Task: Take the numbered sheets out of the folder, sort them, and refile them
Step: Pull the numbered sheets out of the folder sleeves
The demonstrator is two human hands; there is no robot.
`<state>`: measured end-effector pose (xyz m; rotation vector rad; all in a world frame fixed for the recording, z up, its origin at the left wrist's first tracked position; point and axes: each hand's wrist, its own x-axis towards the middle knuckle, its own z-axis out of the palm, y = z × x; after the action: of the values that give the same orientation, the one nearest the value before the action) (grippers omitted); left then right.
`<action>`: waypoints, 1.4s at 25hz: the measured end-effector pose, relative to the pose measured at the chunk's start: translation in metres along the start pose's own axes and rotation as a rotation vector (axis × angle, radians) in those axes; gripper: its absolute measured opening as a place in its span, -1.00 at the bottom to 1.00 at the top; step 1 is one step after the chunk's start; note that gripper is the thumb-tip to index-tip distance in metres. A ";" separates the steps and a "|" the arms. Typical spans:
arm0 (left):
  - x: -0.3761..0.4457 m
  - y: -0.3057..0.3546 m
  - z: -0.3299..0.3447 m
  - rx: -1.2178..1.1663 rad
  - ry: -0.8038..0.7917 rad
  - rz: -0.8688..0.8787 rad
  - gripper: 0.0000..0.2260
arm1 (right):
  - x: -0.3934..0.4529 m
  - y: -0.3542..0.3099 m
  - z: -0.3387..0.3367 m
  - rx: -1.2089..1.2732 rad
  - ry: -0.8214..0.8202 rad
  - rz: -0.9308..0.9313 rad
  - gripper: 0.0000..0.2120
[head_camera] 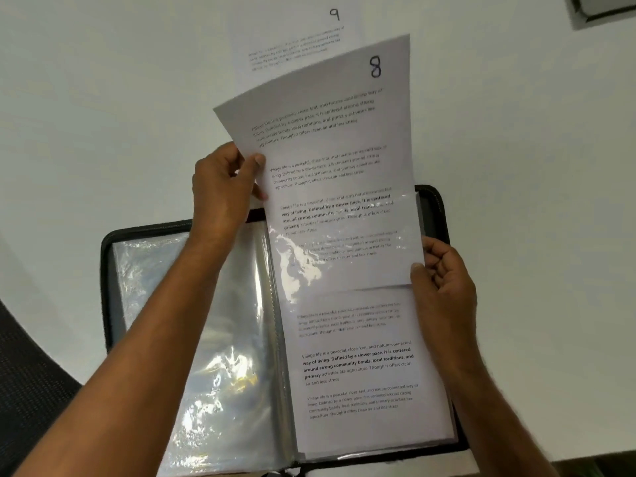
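Note:
A black zip folder [106, 270] lies open on the white table, its clear plastic sleeves [206, 339] spread on both sides. The sheet numbered 8 [330, 139] stands about halfway out of the top of the right-hand sleeve. My left hand [223, 187] pinches that sheet's left edge between thumb and fingers. My right hand [444, 280] holds the right edge of the sleeve, thumb on top at the sheet's lower corner. Another printed sheet [361, 373] shows inside the sleeve beneath. The sheet numbered 9 [296, 39] lies flat on the table beyond the folder.
A dark-edged object [602, 8] sits at the table's far right corner. A dark mesh chair seat [31, 390] shows past the table's near left edge. White tabletop [103, 115] surrounds the folder.

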<state>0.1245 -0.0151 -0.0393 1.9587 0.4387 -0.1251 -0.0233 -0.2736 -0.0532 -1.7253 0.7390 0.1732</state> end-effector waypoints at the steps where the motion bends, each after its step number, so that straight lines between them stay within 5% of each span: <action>1: 0.009 0.005 0.001 -0.041 0.013 0.007 -0.85 | 0.000 0.000 0.000 0.006 -0.006 0.010 -0.66; 14: 0.109 0.024 0.025 -0.131 0.145 -0.028 -0.93 | 0.003 -0.004 -0.001 0.024 -0.021 0.066 -0.65; 17: 0.104 0.019 0.027 -0.140 0.165 0.003 -0.75 | 0.003 -0.005 -0.001 0.008 -0.021 0.076 -0.65; 27: -0.002 -0.019 0.005 0.273 0.031 0.357 -0.85 | -0.005 -0.017 -0.001 -0.071 -0.063 0.029 -0.66; 31: -0.063 -0.047 -0.007 0.500 0.093 0.261 -0.85 | -0.013 -0.030 0.004 -0.097 -0.138 0.026 -0.84; 35: -0.104 -0.070 -0.023 0.366 0.038 0.127 -0.85 | -0.025 -0.045 0.015 -0.143 -0.252 -0.013 -0.92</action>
<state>0.0001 0.0049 -0.0607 2.3465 0.3312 -0.0911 -0.0146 -0.2455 -0.0085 -1.8016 0.5405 0.4349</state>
